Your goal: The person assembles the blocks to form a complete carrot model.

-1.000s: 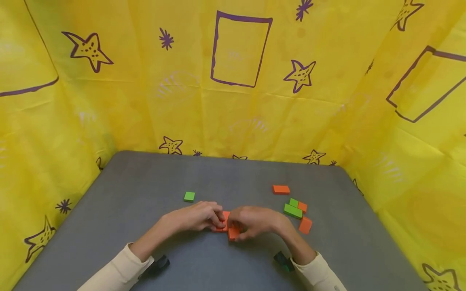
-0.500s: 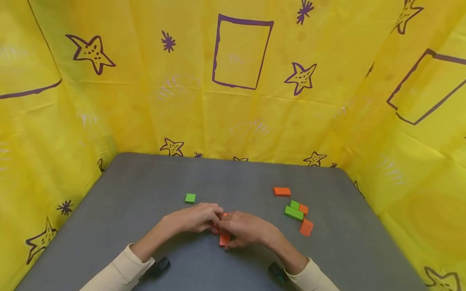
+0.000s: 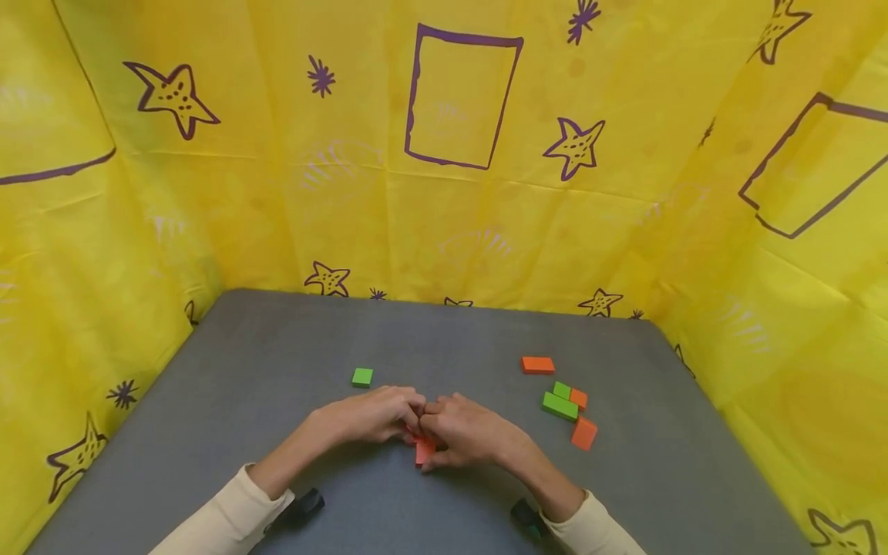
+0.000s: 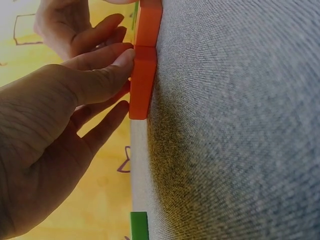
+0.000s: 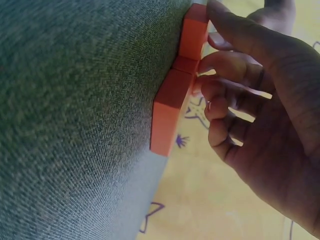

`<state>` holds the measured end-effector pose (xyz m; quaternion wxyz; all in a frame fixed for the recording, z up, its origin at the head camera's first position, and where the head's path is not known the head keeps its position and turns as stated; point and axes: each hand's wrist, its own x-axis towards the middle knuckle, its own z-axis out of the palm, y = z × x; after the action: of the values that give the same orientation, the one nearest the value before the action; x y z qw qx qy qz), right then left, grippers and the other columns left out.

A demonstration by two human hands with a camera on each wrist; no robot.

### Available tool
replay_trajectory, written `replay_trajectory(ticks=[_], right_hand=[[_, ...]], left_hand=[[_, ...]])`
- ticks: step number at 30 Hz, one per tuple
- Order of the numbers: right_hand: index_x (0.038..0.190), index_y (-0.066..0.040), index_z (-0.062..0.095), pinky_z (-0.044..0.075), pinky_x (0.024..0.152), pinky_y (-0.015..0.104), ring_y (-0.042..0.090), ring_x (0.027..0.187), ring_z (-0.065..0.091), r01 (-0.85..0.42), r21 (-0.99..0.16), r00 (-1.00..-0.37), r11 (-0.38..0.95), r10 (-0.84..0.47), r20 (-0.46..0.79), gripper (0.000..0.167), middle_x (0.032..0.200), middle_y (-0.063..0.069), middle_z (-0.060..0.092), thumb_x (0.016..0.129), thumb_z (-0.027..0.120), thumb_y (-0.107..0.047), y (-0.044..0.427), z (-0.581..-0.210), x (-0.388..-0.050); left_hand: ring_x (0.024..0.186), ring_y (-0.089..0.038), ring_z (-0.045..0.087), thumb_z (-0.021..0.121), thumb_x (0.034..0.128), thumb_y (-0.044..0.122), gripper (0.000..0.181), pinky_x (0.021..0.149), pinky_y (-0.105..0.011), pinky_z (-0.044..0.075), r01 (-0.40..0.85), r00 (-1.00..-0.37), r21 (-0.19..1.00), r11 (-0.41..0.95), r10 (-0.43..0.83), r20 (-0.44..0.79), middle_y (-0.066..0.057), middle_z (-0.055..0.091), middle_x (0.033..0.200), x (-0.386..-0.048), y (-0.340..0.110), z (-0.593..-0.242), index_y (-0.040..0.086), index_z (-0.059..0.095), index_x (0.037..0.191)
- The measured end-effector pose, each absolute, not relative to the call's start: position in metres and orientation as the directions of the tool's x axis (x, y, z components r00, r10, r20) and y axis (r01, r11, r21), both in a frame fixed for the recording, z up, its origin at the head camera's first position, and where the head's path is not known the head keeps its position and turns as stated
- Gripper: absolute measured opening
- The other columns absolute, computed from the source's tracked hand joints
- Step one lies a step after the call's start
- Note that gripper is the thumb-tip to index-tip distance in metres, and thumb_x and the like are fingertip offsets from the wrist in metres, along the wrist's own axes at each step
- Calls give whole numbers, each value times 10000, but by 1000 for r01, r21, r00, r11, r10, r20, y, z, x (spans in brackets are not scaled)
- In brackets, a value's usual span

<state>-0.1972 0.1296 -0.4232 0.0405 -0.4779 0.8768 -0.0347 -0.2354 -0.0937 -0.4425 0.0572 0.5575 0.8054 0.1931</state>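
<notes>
Orange blocks lie close together between the two hands at the table's middle, largely covered in the head view, where one orange block [image 3: 425, 453] shows at the near side. My left hand [image 3: 383, 414] pinches an orange block [image 4: 143, 85] between thumb and fingers, and a second orange block [image 4: 149, 22] touches its end. From the right, my right hand [image 3: 470, 433] curls over the near block, thumb at its near end. In the right wrist view, this block [image 5: 193, 37] and a longer orange block [image 5: 170, 107] stand beside a partly hidden orange piece [image 5: 185, 65].
On the grey table [image 3: 291, 331], a small green block [image 3: 362, 377] sits behind my left hand. To the right are an orange block [image 3: 537, 365], a long green block [image 3: 560, 406] touching smaller green and orange ones, and a tilted orange block [image 3: 584, 433]. Yellow cloth surrounds the table.
My right hand has moved left with the near orange block, up against my left hand, and now covers more of the blocks. My left hand has stayed nearly still.
</notes>
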Motion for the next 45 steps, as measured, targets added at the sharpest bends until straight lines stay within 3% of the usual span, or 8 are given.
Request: replay_trajectory(ticks=[14,23,30,37,40,45], right_hand=[[876,-201,666,321,727,218,41,700,389,-826,-121,-550,551,-834,-44,360,753,-104,463,870,816,-528,130,-426,-200],[917,-163,660,364,713,211,37,706,419,-828,-126,-546,546,-837,-39,314,786,-63,535,922,791,-448,144,-410,-207],[1015,-117,700,526,797,277,100,824,571,-739,-165,-659,653,-752,-21,192,955,14,695,961,768,-288,176,-389,-219],[1177,-52,688,582,881,405,238,1002,678,-577,-276,-791,768,-610,-43,218,1161,123,720,1013,692,-196,231,-372,-228],[1233,-15,669,589,925,462,293,1050,694,-502,-325,-826,802,-555,-94,214,1230,183,717,1047,611,-104,257,-368,-233],[1256,60,637,586,930,513,341,1063,682,-347,-344,-864,873,-440,-246,267,1261,259,692,1009,540,32,294,-365,-235]], left_hand=[[911,-4,576,795,927,208,76,845,-168,520,861,-393,396,318,911,123,94,694,1000,-235,-94,-443,187,841,982],[1022,-67,645,796,925,154,141,945,-232,564,872,-369,393,291,919,138,49,728,1079,-235,-95,-441,175,845,1055],[1044,-58,641,784,937,131,216,948,-231,566,849,-400,411,332,912,88,54,722,1087,-235,-96,-437,194,830,1138],[1061,-64,640,788,934,136,242,961,-233,562,849,-400,411,331,912,92,51,717,1087,-234,-96,-439,198,821,1166],[1046,-72,646,783,940,139,214,950,-229,562,863,-387,397,314,915,118,46,718,1068,-233,-96,-441,193,828,1142],[1033,-85,649,775,947,132,190,941,-231,561,871,-375,392,295,916,143,39,716,1055,-233,-95,-441,187,834,1119]])
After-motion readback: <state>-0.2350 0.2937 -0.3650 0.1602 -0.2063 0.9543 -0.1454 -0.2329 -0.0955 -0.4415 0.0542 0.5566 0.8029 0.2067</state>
